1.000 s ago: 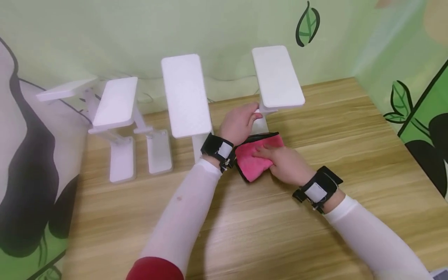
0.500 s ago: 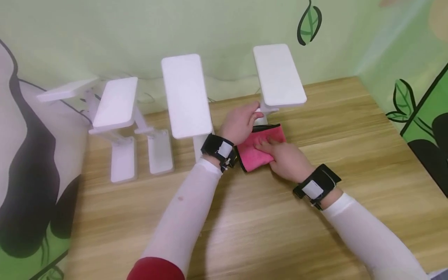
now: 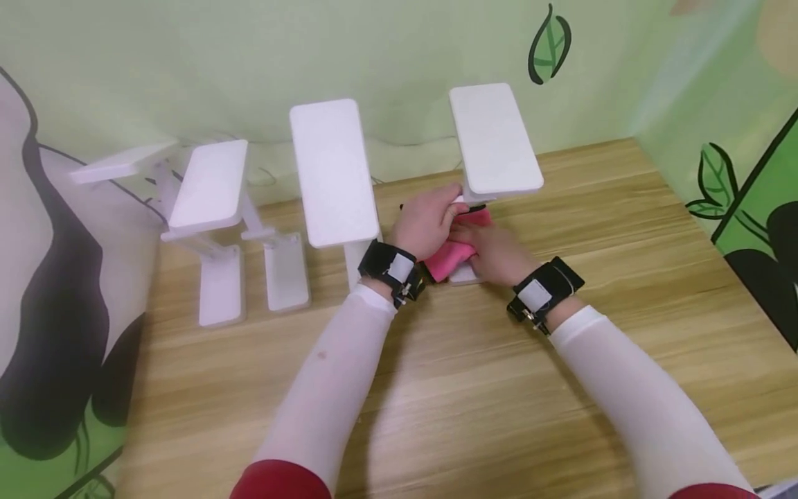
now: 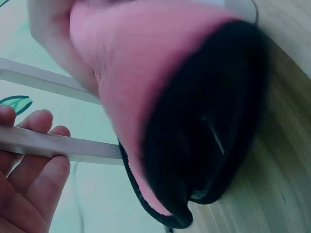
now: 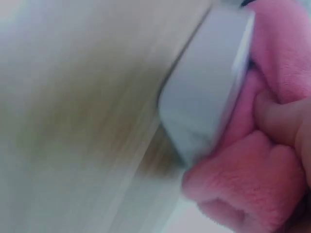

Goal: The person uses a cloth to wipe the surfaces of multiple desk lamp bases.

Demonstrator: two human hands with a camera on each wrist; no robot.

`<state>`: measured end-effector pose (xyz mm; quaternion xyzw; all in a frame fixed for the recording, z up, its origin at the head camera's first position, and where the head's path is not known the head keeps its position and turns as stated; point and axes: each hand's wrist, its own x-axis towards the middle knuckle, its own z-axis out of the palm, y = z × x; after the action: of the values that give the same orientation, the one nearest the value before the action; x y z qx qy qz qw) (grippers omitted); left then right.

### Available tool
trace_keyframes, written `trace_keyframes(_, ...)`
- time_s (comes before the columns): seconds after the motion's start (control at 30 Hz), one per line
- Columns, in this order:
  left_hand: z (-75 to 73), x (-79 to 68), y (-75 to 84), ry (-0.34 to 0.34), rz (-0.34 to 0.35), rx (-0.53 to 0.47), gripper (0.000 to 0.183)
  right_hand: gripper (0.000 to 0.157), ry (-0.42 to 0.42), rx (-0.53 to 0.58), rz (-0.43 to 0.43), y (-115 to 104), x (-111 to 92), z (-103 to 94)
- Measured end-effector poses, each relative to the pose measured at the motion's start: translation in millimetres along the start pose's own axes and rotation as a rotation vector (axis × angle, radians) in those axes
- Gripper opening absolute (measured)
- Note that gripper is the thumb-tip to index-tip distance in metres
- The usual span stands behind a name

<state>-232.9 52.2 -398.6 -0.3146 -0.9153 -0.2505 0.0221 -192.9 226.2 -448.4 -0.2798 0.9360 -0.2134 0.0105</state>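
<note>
At the right of the row stands a white folding phone stand (image 3: 497, 138), its plate tilted above the table. My left hand (image 3: 427, 220) grips the stand's upright; in the left wrist view, fingers and thumb (image 4: 48, 179) curl round one of its two slim bars. A pink cloth (image 3: 445, 262) with black edging is bunched under my right hand (image 3: 501, 256), which holds it round the lower part of the upright. In the right wrist view, the pink cloth (image 5: 252, 179) wraps the side of the stand's white base (image 5: 204, 82), and the thumb presses into its folds.
Left of my hands stand another white phone stand (image 3: 333, 173) and two more, a tilted one (image 3: 212, 184) and one seen edge-on (image 3: 125, 163). The wooden table (image 3: 280, 402) meets a painted wall (image 3: 405, 62) behind, with thin cables along it.
My right hand has moved up and slightly left with the cloth, from the stand's base toward its upright. The cloth is more bunched and the base's front end shows. My left hand stays put.
</note>
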Motion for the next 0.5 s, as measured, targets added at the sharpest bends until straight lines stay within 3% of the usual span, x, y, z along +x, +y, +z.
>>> trace_keyframes(0.1,1.1,1.9,0.2,-0.011,-0.01,-0.003,0.011,0.067,0.016,0.033,0.047,13,3,-0.5)
trace_keyframes(0.23,1.4,3.1,-0.4,-0.023,-0.024,-0.017,0.012,0.067,-0.014,0.063,0.079,16,-15,-4.8)
trace_keyframes(0.4,2.9,2.6,-0.3,0.0,-0.004,-0.028,0.018,0.05,-0.066,-0.027,0.073,-4,-51,-12.2)
trace_keyframes(0.5,3.6,2.7,-0.1,0.01,0.02,-0.029,0.02,0.047,-0.127,-0.074,0.008,-23,-60,-15.2)
